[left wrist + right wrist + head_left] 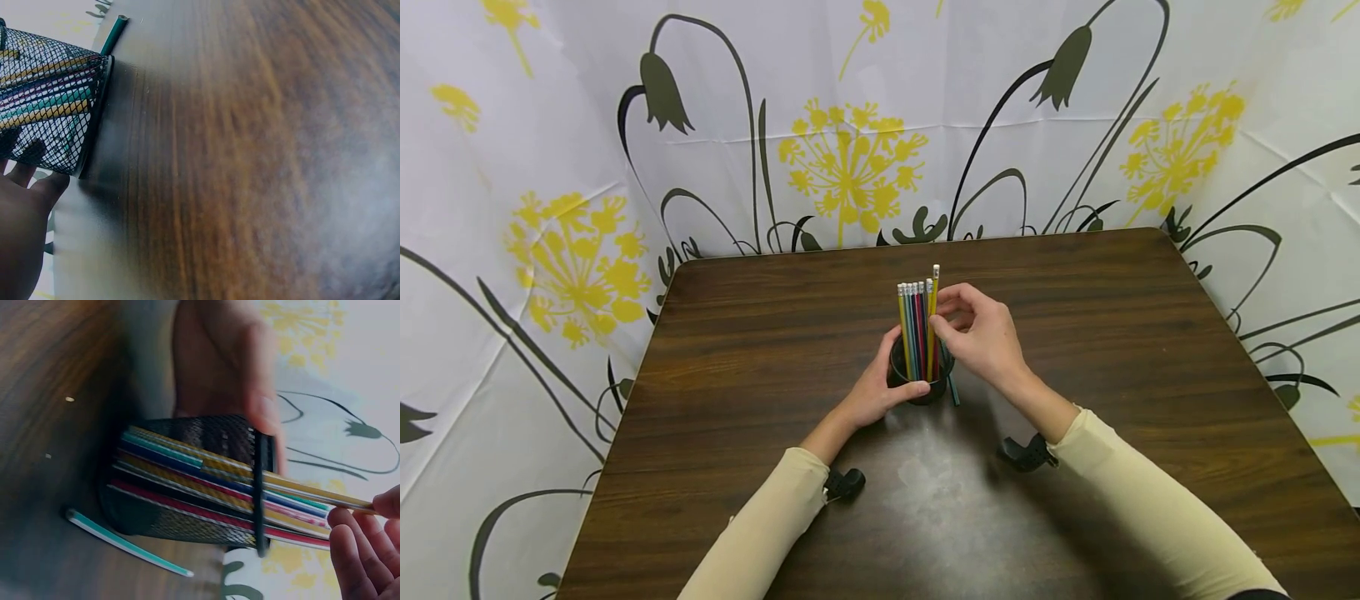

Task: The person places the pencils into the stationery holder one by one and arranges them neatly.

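Note:
In the head view my left hand [874, 390] grips a black mesh pencil cup [943, 383] standing upright on the table. Several pencils [915, 321] in yellow, teal, blue and red stand in it, eraser ends up. My right hand [983, 335] pinches one yellow pencil [935, 293] between thumb and fingers; it stands higher than the others, its lower part inside the cup. The right wrist view shows this pinch on the yellow pencil [319, 492] above the rim. A teal pencil [128, 542] lies on the table beside the cup, apart from both hands.
The brown wood-grain table [760, 333] reaches back to a white flowered cloth [985, 50]. Black wrist devices [1028, 454] hang under both sleeves. Two small pale specks [69, 399] lie on the table.

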Available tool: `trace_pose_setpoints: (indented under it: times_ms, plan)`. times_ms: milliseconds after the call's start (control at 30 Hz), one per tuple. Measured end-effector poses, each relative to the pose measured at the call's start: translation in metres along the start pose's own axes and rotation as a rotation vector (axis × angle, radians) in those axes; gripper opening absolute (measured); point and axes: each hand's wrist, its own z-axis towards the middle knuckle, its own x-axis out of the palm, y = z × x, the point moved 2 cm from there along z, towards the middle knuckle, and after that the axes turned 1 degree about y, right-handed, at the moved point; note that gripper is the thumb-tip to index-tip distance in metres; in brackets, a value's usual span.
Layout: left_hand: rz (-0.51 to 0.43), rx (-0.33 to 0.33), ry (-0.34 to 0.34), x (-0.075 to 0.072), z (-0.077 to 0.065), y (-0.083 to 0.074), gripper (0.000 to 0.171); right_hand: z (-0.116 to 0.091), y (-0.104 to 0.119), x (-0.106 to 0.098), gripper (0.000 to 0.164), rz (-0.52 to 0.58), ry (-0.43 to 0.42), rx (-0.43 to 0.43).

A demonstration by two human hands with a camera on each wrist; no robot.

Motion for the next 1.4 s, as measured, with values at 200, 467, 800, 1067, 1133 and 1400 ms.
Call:
trace_pose_setpoints:
  times_ms: [200, 467, 800, 1067, 1133, 1400]
  plan:
    - [-0.001, -0.01, 0.011, 0.0, 0.0, 0.001, 0.086, -0.007, -0.007, 0.01, 0.022, -0.023, 0.04, 0.004]
    - [0.031, -0.018, -0.022, -0.001, 0.007, 0.033, 0.088, -0.014, -0.015, 0.018, 0.021, -0.049, 0.073, 0.007]
    - [0.047, -0.023, -0.038, -0.001, 0.006, 0.037, 0.087, -0.015, -0.017, 0.022, 0.021, -0.077, 0.069, 0.017]
    - [0.024, -0.016, 0.018, -0.001, 0.0, 0.0, 0.085, -0.013, -0.018, 0.025, 0.02, -0.12, 0.012, 0.011]
    - [0.024, -0.006, 0.016, -0.001, 0.0, 0.0, 0.085, -0.013, -0.019, 0.026, 0.02, -0.124, 0.0, 0.011]
    - [0.029, -0.005, 0.011, -0.001, -0.001, 0.0, 0.084, -0.012, -0.02, 0.028, 0.019, -0.145, -0.024, 0.031]
